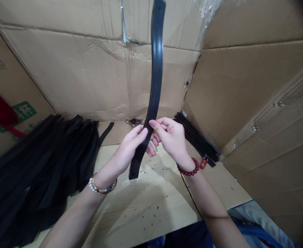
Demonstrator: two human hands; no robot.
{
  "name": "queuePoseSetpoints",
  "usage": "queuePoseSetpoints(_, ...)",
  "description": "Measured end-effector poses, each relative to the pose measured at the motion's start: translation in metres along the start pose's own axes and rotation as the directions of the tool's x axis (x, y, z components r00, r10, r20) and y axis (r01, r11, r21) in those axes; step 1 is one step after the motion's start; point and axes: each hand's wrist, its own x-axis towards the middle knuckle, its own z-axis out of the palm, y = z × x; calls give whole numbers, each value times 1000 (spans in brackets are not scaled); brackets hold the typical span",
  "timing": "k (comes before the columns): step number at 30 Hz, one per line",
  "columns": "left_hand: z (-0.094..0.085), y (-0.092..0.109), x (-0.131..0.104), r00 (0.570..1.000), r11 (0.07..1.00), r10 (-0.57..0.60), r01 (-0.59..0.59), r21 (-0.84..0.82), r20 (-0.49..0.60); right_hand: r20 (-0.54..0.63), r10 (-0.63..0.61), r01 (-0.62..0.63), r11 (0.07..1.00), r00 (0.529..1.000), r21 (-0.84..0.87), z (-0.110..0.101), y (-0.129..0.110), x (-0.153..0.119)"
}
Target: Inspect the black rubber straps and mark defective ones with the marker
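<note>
A long, curved black strip [157, 65] stands nearly upright in front of the cardboard, its lower end tilted to the left above the table. My left hand [133, 143] grips it near the lower part, thumb on its face and fingers behind. On the strip's right edge, just higher, my right hand [170, 137] pinches with the thumb and curled fingers. Part of the fingers of both hands is hidden behind the strip or the palm.
A big pile of black strips [50, 165] covers the left side. More strips [197, 137] lie at the right beside a red clip [204, 162]. Dark thread [134, 122] lies at the back. Small dark bits dot the table [125, 213]. Cardboard walls [89, 75] stand around.
</note>
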Motion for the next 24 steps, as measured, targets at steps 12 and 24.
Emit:
queuePoseSetpoints(12, 6, -4, -2, 982, 993, 116, -120, -20, -149, 73, -99, 104, 992, 992, -65, 4, -1, -7)
queuePoseSetpoints(24, 8, -3, -4, 980, 995, 93, -95, -1, -176, 136, -132, 141, 988, 982, -62, -5, 4, 2)
